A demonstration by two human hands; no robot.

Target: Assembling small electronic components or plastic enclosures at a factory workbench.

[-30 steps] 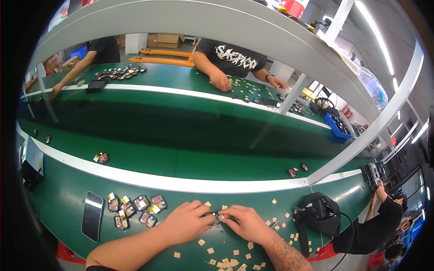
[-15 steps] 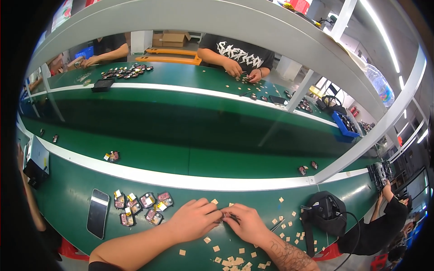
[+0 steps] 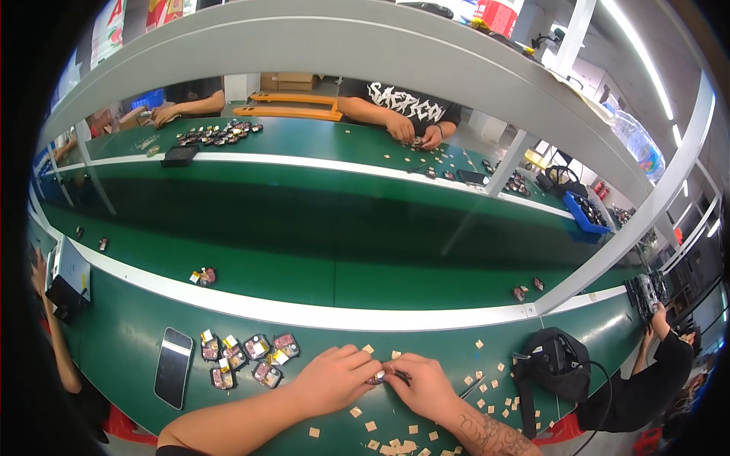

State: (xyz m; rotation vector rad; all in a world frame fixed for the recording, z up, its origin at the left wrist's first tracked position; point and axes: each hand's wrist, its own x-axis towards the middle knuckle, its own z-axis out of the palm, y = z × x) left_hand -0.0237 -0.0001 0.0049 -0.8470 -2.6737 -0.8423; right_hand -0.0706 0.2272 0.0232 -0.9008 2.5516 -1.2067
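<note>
My left hand is closed, its fingertips gripping a small dark part with a pale face, mostly hidden by the fingers. Against its other side my right hand is pinched, with a dark bit between thumb and fingers that I cannot make out. Around both hands small square beige pieces lie loose on the green table. Left of my left hand sit several small black-framed electronic modules with yellow and white tabs. A thin metal tool shows beside my right wrist.
A phone lies at the left; a black bag with a cable lies at the right. A white rail crosses beyond my hands, under a grey overhead shelf. Across the bench, a person's hands work over small pieces.
The bench sits slightly lower in the picture. My hands stay together, and more of the small part's pale face shows between the fingertips.
</note>
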